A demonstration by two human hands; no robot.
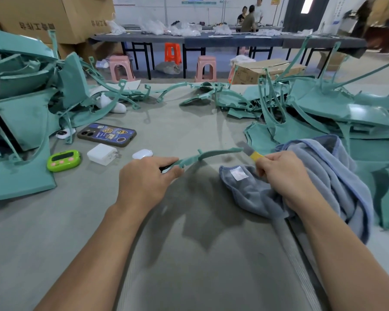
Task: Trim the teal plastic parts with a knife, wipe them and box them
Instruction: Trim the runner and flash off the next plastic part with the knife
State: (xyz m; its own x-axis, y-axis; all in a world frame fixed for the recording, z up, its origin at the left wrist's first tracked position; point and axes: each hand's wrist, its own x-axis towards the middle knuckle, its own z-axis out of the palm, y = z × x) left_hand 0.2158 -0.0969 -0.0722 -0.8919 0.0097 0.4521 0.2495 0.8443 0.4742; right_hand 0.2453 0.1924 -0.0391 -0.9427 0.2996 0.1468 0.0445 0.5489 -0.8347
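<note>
Teal strip [211, 154] end inside left hand [144, 182]

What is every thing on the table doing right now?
left hand, grips one end of the teal strip
right hand, pinches the knife, resting on the towel
teal strip, curved, held at one end
knife, blade out, pointing at the strip's far end
towel, crumpled under the right hand
phone, lying face down
timer, lying face up

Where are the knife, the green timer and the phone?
knife [256, 156], head view, on its yellow handle.
green timer [63, 160], head view, middle of its body.
phone [107, 134], head view, middle of its case back.
</note>
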